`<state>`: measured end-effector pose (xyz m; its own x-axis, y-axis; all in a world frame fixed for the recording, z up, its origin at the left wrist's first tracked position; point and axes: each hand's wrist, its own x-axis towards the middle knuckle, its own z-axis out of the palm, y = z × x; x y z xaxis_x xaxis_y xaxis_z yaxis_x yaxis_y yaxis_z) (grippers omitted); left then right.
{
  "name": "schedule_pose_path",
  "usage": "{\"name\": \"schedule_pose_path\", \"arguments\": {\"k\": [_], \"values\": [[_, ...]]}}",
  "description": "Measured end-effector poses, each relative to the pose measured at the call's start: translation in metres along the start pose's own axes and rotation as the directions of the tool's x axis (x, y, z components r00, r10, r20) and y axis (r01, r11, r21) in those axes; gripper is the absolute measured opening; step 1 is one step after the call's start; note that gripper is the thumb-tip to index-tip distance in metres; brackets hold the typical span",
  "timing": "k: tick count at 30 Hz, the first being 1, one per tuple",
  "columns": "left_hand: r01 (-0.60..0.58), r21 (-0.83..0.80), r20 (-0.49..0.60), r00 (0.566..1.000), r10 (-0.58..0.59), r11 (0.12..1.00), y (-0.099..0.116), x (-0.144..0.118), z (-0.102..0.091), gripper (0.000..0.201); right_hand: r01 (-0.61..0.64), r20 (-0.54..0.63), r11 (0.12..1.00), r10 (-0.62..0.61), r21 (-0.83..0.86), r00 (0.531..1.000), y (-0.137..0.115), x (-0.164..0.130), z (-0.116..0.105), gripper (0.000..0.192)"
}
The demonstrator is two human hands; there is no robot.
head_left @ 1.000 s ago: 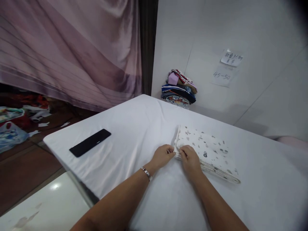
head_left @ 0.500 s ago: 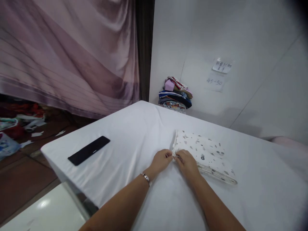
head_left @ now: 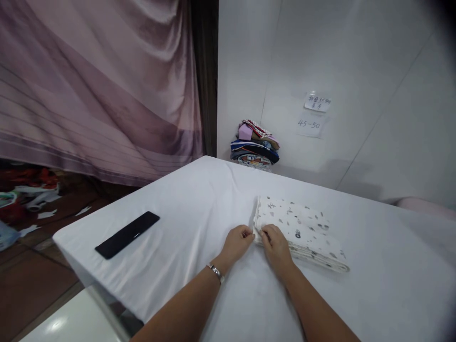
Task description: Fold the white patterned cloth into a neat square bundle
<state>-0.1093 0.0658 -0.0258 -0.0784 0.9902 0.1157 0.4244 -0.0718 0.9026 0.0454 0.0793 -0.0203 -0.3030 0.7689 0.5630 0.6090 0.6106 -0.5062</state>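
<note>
A folded white cloth (head_left: 302, 223) with small grey and brown prints lies in several layers, right of the middle of the white-covered table. My left hand (head_left: 237, 244), a silver bracelet at its wrist, pinches the cloth's near left corner between thumb and finger. Just beside it, my right hand (head_left: 276, 247) has its fingers closed on the same corner's edge and rests against the near side of the cloth. The fingertips of both hands almost meet, and the exact bit of fabric between them is partly hidden.
A black phone-like slab (head_left: 127, 234) lies on the white tablecloth (head_left: 171, 256) at the left. Beyond the far edge stands a pile of folded clothes (head_left: 254, 145) by the wall. A pink curtain (head_left: 107, 85) hangs at the left. A glossy white surface (head_left: 71, 318) sits at lower left.
The view has shifted slightly. Both hands stay at the cloth's near left corner, with the fingertips only a little altered; the cloth keeps its place on the table.
</note>
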Motion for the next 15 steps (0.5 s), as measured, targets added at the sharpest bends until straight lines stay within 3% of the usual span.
{"name": "schedule_pose_path", "arguments": {"k": [3,8,15], "values": [[0.019,0.021,0.003,1.000,-0.020,1.000,0.0005,-0.0002,-0.0003,0.014,0.042,-0.042,0.997,-0.039,0.063,0.998,0.0023,-0.0012,-0.0049,0.018],[0.012,0.053,0.029,0.999,-0.014,0.998,0.0009,-0.0007,-0.0015,0.017,0.126,0.120,0.992,-0.123,-0.019,0.985,0.0044,-0.0014,-0.0071,0.019],[0.043,-0.002,0.041,0.998,-0.043,0.999,0.0044,-0.0002,-0.0022,0.017,0.150,0.180,0.985,-0.133,-0.089,0.975,0.0046,-0.0013,-0.0062,0.014]]}}
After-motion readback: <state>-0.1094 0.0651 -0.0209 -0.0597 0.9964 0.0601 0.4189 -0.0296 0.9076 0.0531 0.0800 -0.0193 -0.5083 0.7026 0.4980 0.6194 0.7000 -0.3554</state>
